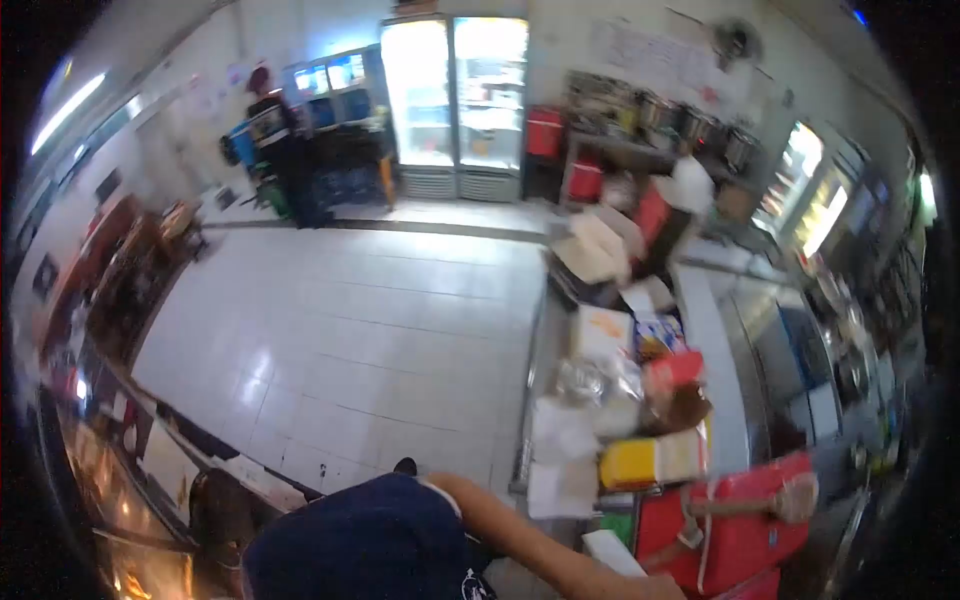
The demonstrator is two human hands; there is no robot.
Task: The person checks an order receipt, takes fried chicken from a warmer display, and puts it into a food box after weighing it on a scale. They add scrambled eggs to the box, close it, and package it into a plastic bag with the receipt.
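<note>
My left arm (540, 545) stretches from a navy sleeve (350, 540) toward the lower right. My left hand (655, 588) is cut off at the bottom edge, near a white box-like item (610, 552) and a red bag or box (760, 525) with a pale strap. The hand's fingers are hidden. A tan, handle-like shape with a rounded end (795, 497) lies across the red item; blur keeps me from making out what it is. Beside these, a yellow-and-white box (655, 460) sits on the counter. I cannot make out my right hand.
A long counter (530, 400) runs along the right, bearing foil-wrapped items (580, 380), white paper (565, 465) and boxes. One person (680, 205) stands at its far end, another (278, 150) at the back left. Lit glass-door fridges (455, 100) stand beyond the tiled floor (350, 330).
</note>
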